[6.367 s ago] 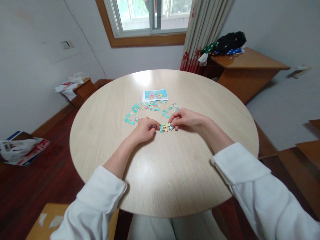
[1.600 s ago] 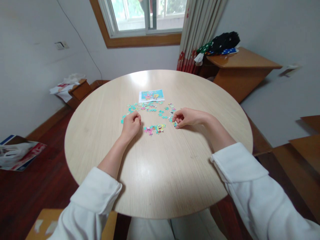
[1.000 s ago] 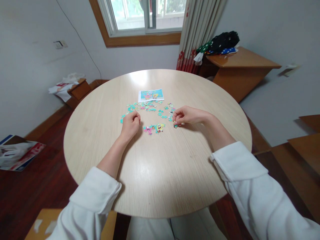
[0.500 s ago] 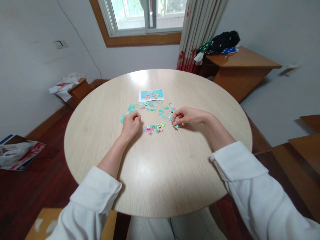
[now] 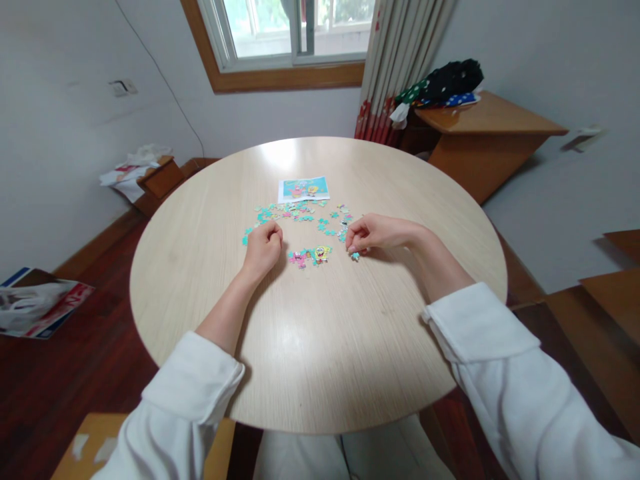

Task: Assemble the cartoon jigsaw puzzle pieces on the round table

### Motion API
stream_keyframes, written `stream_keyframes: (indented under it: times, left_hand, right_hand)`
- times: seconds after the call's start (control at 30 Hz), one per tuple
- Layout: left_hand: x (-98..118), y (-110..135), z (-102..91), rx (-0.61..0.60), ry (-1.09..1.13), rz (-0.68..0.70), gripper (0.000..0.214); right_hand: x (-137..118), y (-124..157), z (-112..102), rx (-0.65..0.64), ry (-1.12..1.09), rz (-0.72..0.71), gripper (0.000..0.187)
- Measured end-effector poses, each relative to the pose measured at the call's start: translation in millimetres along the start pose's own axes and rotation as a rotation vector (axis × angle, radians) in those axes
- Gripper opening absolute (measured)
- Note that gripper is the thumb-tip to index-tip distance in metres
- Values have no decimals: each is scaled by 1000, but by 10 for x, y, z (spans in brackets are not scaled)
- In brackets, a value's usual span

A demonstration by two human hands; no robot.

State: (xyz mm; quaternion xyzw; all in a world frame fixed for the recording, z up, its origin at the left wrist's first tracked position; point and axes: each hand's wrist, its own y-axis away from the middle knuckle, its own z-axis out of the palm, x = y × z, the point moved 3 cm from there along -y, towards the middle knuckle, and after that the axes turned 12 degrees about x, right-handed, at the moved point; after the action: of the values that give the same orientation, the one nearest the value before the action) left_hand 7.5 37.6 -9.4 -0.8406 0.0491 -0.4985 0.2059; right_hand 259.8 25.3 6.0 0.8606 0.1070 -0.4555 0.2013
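Note:
My left hand (image 5: 263, 244) rests on the table as a loose fist, just left of a joined strip of jigsaw puzzle (image 5: 310, 256) with a pink figure and a yellow square character. Whatever its curled fingers may enclose is hidden. To the right of the strip, my right hand (image 5: 367, 233) is closed in a pinch, fingertips down at a small teal and white puzzle piece (image 5: 355, 256). Loose puzzle pieces (image 5: 293, 212) lie scattered in an arc beyond both hands. Behind them lies a printed reference picture (image 5: 303, 190) with the same characters.
The round, pale wooden table (image 5: 320, 347) spreads out before me. Behind it are a window (image 5: 300, 30) and a curtain (image 5: 400, 53). A wooden cabinet (image 5: 495, 123) bearing dark cloth stands at the back right. A cardboard box (image 5: 90, 443) sits at the lower left.
The small piece under my right fingertips appears slightly turned. Both hands keep nearly the same place, and the whole view has shifted a little.

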Motion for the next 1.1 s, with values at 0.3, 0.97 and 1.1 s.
stream_keyframes:
  times: [0.3, 0.97, 1.1]
  left_hand:
    - [10, 6, -2, -5, 1, 4, 25]
    - [26, 5, -9, -5, -13, -5, 26]
    - [31, 10, -12, -12, -21, -2, 25]
  right_hand:
    - [25, -8, 1, -9, 25, -3, 28]
    - [-7, 6, -3, -9, 52, 2, 30]
    - [3, -7, -5, -12, 53, -4, 31]
